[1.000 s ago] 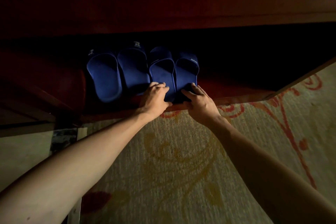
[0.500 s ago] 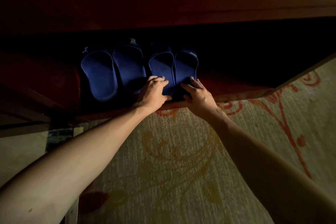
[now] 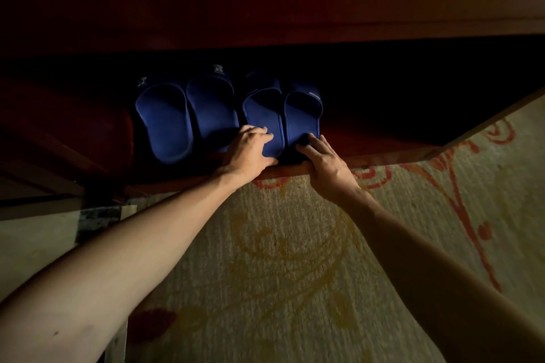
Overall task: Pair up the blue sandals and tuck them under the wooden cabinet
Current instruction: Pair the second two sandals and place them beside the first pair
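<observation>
Sandal toes lost in dark under cabinet

Four blue sandals sit side by side beneath the wooden cabinet; the left hand and right hand press flat on the right-most pair's heels.

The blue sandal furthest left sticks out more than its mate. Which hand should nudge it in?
Left hand: it rests beside that blue sandal; the right hand would have to cross over.
</observation>
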